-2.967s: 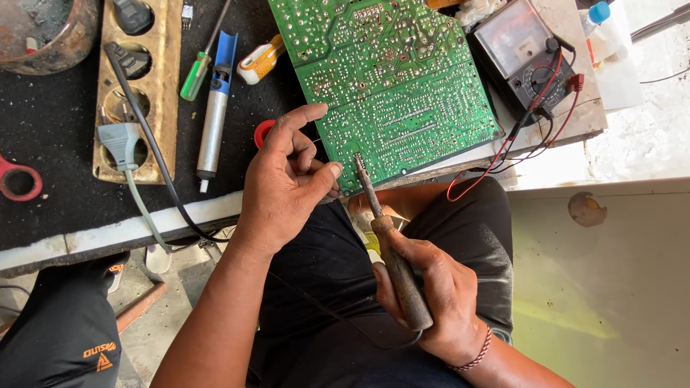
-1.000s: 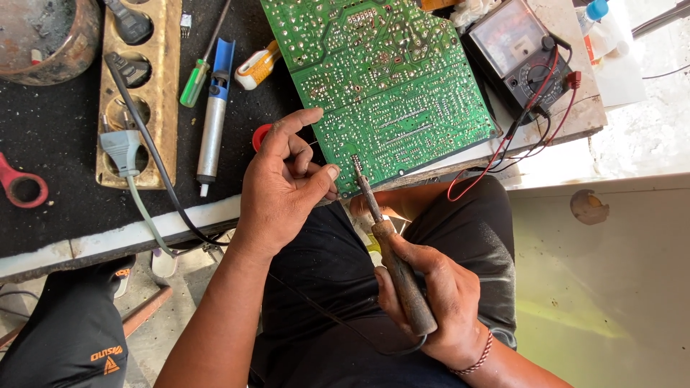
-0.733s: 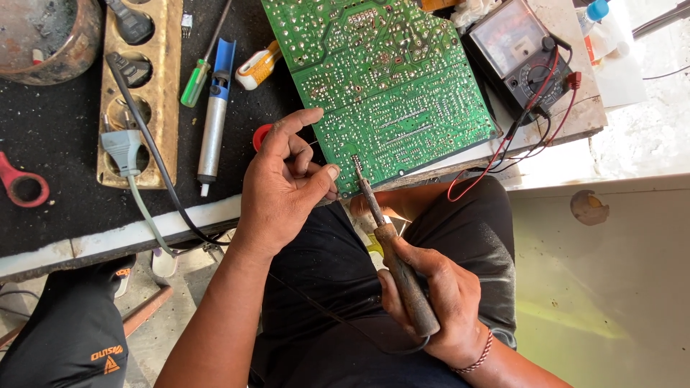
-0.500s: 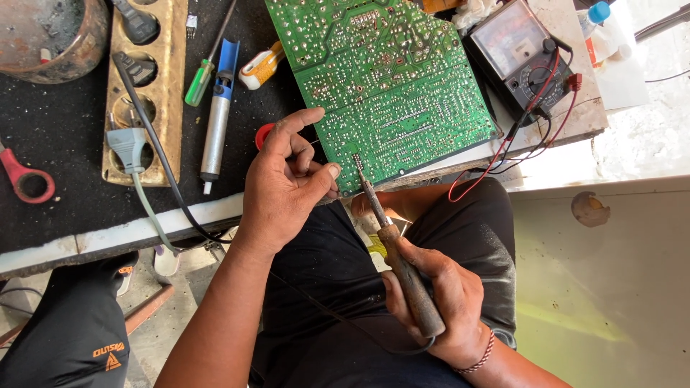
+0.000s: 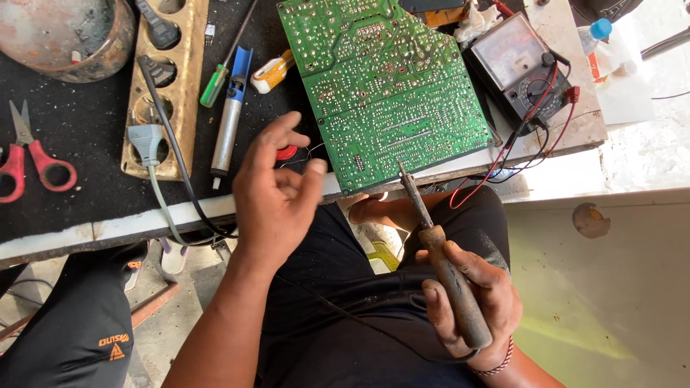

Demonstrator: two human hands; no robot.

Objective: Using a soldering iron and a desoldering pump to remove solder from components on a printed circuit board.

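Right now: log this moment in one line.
left hand: open, beside circuit board | right hand: grips soldering iron, tip at board edge

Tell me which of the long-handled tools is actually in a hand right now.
The soldering iron with the dark wooden handle: the right hand grips it. The green-handled screwdriver and the blue and silver desoldering pump lie untouched on the black mat.

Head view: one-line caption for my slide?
Right hand holds soldering iron near green circuit board; left hand open beside it.
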